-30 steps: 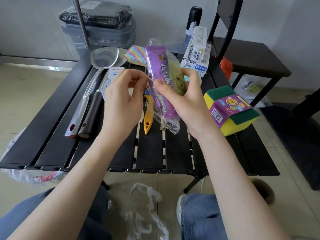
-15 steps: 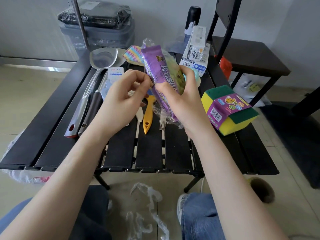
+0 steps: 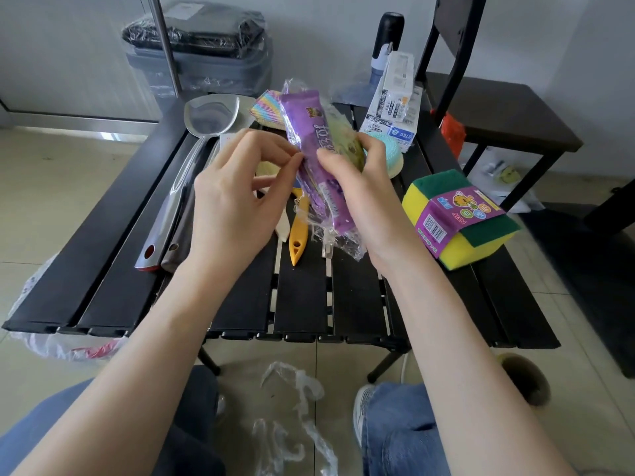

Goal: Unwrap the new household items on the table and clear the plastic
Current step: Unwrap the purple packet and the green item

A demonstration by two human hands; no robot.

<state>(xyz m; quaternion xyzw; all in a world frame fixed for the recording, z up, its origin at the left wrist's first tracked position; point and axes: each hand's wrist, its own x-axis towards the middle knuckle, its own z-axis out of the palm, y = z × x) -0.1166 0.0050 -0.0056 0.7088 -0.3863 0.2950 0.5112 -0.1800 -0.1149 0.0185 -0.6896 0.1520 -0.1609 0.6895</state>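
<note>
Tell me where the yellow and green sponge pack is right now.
In the head view, the yellow and green sponge pack lies on the right side of the black slatted table, to the right of the right hand and nearer than the white boxes.

The purple paper band (image 3: pixel 457 218) around the yellow-and-green sponge pack (image 3: pixel 460 221) carries the word "NEW", seen upside down, beside a barcode. The white carton (image 3: pixel 395 101) at the table's far edge shows "S760" on a blue patch; the purple packet's (image 3: pixel 318 156) lettering is too blurred to read
</note>
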